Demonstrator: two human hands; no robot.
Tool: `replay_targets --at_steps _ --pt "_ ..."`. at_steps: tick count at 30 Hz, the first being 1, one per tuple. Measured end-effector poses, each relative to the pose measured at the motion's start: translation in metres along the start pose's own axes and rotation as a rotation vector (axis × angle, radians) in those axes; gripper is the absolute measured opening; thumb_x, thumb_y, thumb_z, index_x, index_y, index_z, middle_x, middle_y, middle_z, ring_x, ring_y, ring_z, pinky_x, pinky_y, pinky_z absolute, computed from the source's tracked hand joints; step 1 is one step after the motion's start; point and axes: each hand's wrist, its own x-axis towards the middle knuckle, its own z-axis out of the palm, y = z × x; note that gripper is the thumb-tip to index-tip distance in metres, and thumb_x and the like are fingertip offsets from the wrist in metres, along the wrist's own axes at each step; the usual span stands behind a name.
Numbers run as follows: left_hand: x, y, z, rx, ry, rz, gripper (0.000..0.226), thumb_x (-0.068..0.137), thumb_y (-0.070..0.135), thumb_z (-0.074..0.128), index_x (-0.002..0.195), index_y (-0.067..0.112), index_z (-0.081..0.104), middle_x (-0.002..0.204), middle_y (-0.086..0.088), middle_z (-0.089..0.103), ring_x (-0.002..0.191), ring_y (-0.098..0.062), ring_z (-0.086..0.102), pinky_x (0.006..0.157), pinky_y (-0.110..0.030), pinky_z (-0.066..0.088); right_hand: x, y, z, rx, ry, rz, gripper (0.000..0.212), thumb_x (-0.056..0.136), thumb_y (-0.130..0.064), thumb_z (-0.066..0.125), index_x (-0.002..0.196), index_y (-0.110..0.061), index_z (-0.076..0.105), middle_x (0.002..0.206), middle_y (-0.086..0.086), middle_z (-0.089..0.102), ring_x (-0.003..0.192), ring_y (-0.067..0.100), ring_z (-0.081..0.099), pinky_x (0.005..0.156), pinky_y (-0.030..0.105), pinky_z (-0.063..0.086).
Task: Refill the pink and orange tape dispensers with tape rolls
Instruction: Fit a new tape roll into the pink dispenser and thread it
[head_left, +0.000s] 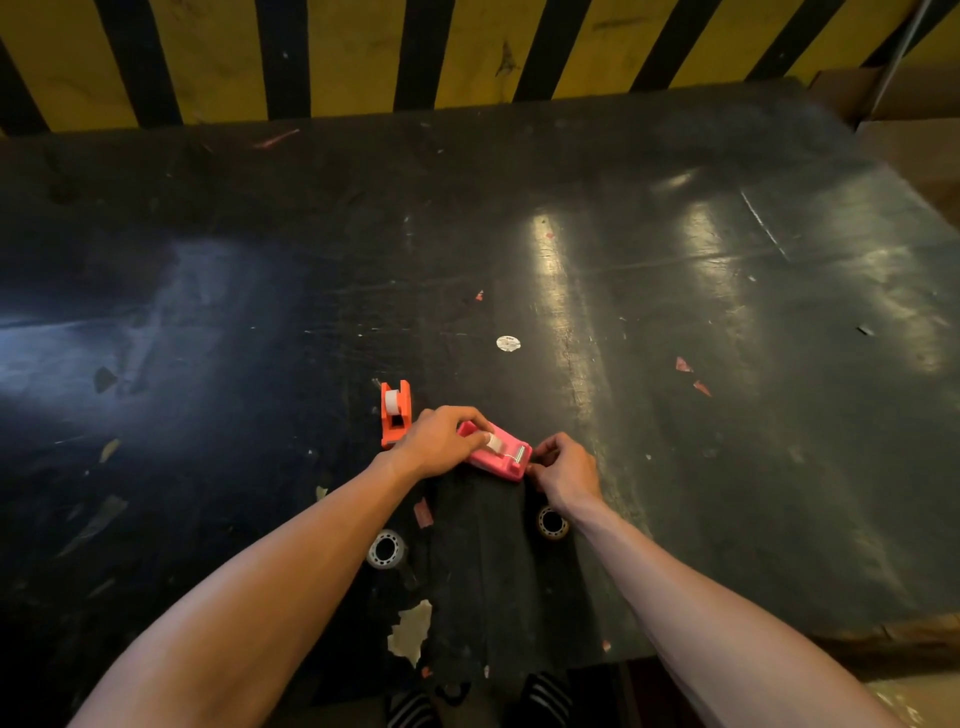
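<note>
A pink tape dispenser (506, 458) lies on the dark table near its front edge, with a white tape roll (493, 441) seated in it. My left hand (441, 441) grips the dispenser's back end, fingers over the roll. My right hand (563, 470) is pinched closed at the dispenser's cutter end; I cannot see whether it holds a tape end. Just to the left stands an orange tape dispenser (396, 413) with a white roll in it. Two loose clear tape rolls lie flat closer to me, one (386, 549) under my left forearm, one (552, 522) under my right wrist.
The dark table (675, 312) is scuffed and dotted with tape scraps and a white round sticker (508, 343). A yellow-and-black striped wall (363, 57) backs it. Cardboard boxes (914, 98) stand at the right. Peeling patches (413, 631) mark the front edge.
</note>
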Motion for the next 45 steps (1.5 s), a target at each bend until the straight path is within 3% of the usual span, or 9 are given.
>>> replay_targets --at_steps 7,13,20,23,28,33,36,41,45 --pt "-0.003 0.000 0.003 -0.059 0.047 -0.001 0.023 0.093 0.032 0.066 0.116 0.035 0.068 0.131 0.001 0.066 0.126 -0.022 0.057 0.109 -0.046 0.046 -0.004 -0.004 0.001 -0.141 -0.118 -0.161 0.039 0.086 -0.019 0.069 0.124 -0.014 0.060 0.118 0.012 0.061 0.102 0.027 0.063 0.082 0.025 0.043" --pt "-0.023 -0.001 0.031 -0.226 0.342 -0.164 0.033 0.097 0.024 0.061 0.128 0.019 0.052 0.120 -0.007 0.057 0.107 -0.020 0.061 0.100 -0.039 0.051 -0.016 0.000 0.009 -0.267 -0.183 -0.230 0.074 0.083 -0.026 0.074 0.146 -0.015 0.039 0.132 0.009 0.043 0.123 0.027 0.051 0.106 0.036 0.045" --pt "-0.036 -0.001 0.046 -0.532 0.202 -0.206 0.064 0.092 -0.005 0.051 0.151 0.019 0.041 0.141 0.001 0.058 0.130 -0.021 0.058 0.112 -0.041 0.046 -0.021 -0.006 0.024 -0.198 -0.089 -0.226 0.084 0.077 -0.028 0.081 0.147 -0.018 0.037 0.128 0.009 0.050 0.117 0.027 0.056 0.102 0.038 0.047" --pt "-0.035 0.011 0.038 -0.568 0.087 -0.182 0.074 0.087 -0.016 0.044 0.153 0.016 0.041 0.131 0.011 0.052 0.131 -0.019 0.057 0.110 -0.033 0.046 -0.018 -0.013 0.028 -0.160 -0.025 -0.205 0.080 0.074 -0.031 0.082 0.142 -0.016 0.042 0.121 0.012 0.054 0.112 0.031 0.058 0.095 0.038 0.048" --pt "-0.015 0.007 0.029 -0.480 0.019 -0.131 0.080 0.074 0.006 0.049 0.153 0.021 0.043 0.150 -0.002 0.055 0.138 -0.021 0.052 0.117 -0.044 0.042 -0.008 -0.024 0.030 -0.157 0.017 -0.141 0.071 0.079 -0.031 0.079 0.136 -0.011 0.043 0.124 0.018 0.053 0.112 0.037 0.058 0.092 0.041 0.047" --pt "-0.028 0.009 0.014 -0.411 0.025 -0.070 0.063 0.090 -0.004 0.048 0.150 0.016 0.047 0.143 -0.001 0.058 0.133 -0.014 0.052 0.115 -0.036 0.043 -0.005 -0.025 0.032 -0.180 0.014 -0.122 0.077 0.076 -0.033 0.082 0.137 -0.008 0.042 0.126 0.020 0.051 0.115 0.040 0.056 0.095 0.044 0.047" --pt "-0.048 -0.005 0.000 -0.453 0.205 -0.052 0.045 0.097 -0.007 0.044 0.134 0.013 0.061 0.120 -0.005 0.069 0.106 -0.018 0.069 0.089 -0.022 0.056 -0.010 -0.027 0.028 -0.132 0.036 -0.102 0.094 0.076 -0.036 0.082 0.150 -0.011 0.029 0.134 0.022 0.044 0.124 0.041 0.048 0.105 0.045 0.042" --pt "-0.069 -0.053 -0.030 -0.408 0.626 -0.173 0.039 0.092 -0.006 0.051 0.120 0.018 0.064 0.114 -0.004 0.064 0.102 -0.016 0.063 0.094 -0.037 0.055 -0.026 -0.051 0.037 0.048 0.327 -0.474 0.039 0.092 -0.016 0.061 0.130 -0.011 0.053 0.118 0.012 0.051 0.107 0.028 0.055 0.094 0.044 0.052" --pt "-0.064 -0.066 -0.045 -0.502 0.514 -0.323 0.049 0.096 0.000 0.054 0.139 0.022 0.052 0.139 -0.006 0.057 0.123 -0.021 0.059 0.104 -0.043 0.052 -0.020 -0.085 0.070 0.014 0.028 -0.547 0.044 0.091 -0.005 0.057 0.134 -0.009 0.054 0.127 0.007 0.056 0.118 0.021 0.055 0.105 0.043 0.045"
